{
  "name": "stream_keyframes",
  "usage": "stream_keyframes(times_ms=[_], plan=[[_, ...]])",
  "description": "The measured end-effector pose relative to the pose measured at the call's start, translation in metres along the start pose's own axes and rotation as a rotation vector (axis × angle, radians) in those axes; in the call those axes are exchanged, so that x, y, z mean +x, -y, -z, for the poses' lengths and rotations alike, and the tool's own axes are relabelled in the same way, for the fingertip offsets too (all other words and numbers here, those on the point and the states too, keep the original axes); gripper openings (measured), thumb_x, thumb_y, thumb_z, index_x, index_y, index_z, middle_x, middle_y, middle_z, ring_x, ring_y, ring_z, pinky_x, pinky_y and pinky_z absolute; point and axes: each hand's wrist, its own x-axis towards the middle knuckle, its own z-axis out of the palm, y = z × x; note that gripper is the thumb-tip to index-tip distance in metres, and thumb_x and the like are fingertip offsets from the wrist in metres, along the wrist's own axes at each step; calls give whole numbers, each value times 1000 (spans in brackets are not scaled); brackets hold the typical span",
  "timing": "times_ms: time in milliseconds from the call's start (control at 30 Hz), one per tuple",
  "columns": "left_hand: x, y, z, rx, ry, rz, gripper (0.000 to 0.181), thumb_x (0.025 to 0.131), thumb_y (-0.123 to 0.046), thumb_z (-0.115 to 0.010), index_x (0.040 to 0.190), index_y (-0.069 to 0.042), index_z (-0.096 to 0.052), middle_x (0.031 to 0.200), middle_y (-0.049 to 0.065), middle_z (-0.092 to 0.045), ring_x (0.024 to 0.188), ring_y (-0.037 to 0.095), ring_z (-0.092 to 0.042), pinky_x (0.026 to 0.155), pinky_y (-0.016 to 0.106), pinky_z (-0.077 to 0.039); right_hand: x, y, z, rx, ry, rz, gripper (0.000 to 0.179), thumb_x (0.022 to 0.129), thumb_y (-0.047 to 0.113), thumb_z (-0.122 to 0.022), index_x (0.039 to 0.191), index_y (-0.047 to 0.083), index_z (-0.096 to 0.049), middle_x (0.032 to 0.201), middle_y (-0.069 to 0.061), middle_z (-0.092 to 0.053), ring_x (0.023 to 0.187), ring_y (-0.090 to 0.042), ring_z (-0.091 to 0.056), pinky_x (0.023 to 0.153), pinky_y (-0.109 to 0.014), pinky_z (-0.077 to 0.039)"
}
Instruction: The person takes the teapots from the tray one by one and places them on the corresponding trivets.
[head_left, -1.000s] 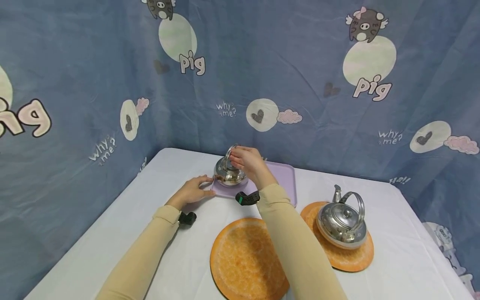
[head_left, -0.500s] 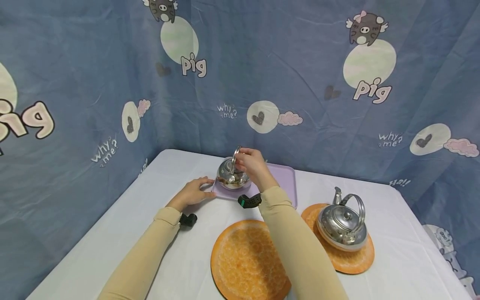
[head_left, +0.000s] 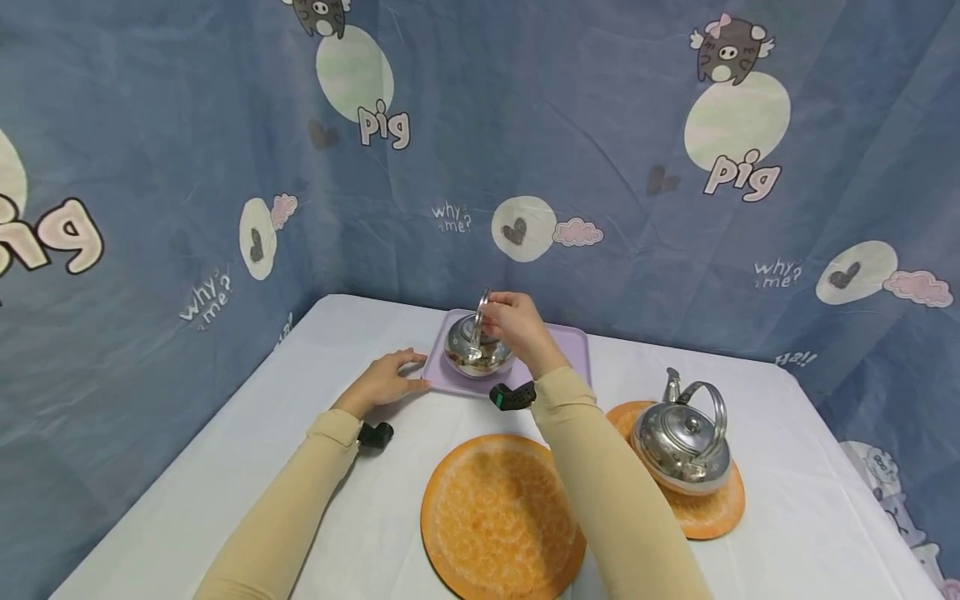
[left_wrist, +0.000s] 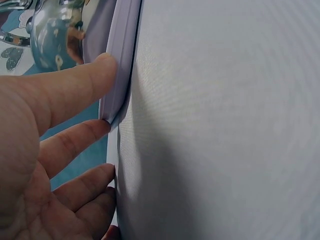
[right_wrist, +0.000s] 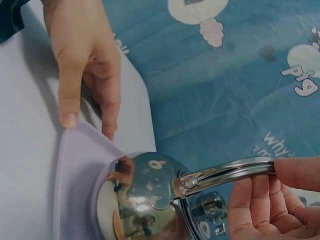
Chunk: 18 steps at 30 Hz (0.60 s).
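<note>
A small shiny steel kettle [head_left: 477, 354] stands over the left part of a lilac tray [head_left: 576, 346] at the back of the table. My right hand [head_left: 517, 327] grips the kettle's upright handle [right_wrist: 225, 175], thumb on one side and fingertips on the other. My left hand [head_left: 382, 382] holds the tray's near left corner between thumb and forefinger. In the left wrist view the thumb [left_wrist: 75, 90] lies on the tray's rim, while the other fingers stretch out past the corner. The kettle's far side is hidden.
A second steel kettle [head_left: 684, 442] rests on an orange round mat [head_left: 716, 517] at the right. Another orange round mat [head_left: 498, 517] lies in front, partly under my right sleeve. A blue printed curtain [head_left: 637, 275] hangs behind the white table [head_left: 375, 325].
The right hand has shifted the small kettle rightward over the tray, so more of the tray's left end shows. The left hand stays at the corner.
</note>
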Motion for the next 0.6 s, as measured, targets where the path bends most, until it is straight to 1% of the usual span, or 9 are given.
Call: stream_keyframes(times_ms=[133, 200, 333, 433, 600], plan=[[1, -1, 1, -3, 1, 9, 61, 99, -29, -77, 151, -2, -59, 170, 30, -36, 159, 53, -31, 131, 67, -27, -2, 3, 8, -28, 14, 7, 51, 108, 4, -57, 156, -10, -43, 145, -23, -56, 111, -20, -60, 120, -46, -51], [2, -1, 1, -6, 1, 12, 61, 99, -29, -77, 151, -2, -59, 170, 29, -36, 160, 52, -31, 131, 66, -27, -4, 5, 11, -33, 21, 7, 52, 108, 4, -56, 156, -10, -43, 145, -23, -56, 112, -20, -60, 120, -46, -51], [2, -1, 1, -8, -1, 11, 61, 99, -29, -76, 151, -2, -59, 170, 29, -36, 160, 52, -31, 131, 66, -26, -7, 6, 16, -31, 33, 6, 51, 108, 4, -56, 156, -10, -43, 135, -18, -58, 110, -20, -60, 119, -47, -52], [1, -1, 0, -7, -1, 9, 61, 100, -29, -76, 152, -2, -59, 170, 29, -36, 160, 52, -31, 131, 67, -26, -10, 6, 20, -34, 41, 11, 51, 108, 4, -56, 155, -10, -43, 127, -13, -56, 109, -20, -58, 117, -45, -52], [-1, -1, 1, -5, -3, 4, 61, 99, -30, -77, 151, -2, -59, 170, 30, -36, 159, 53, -31, 131, 67, -27, -15, 8, 27, -63, 49, 27, 50, 109, 5, -55, 155, -11, -42, 124, -10, -55, 106, -18, -57, 114, -43, -54]])
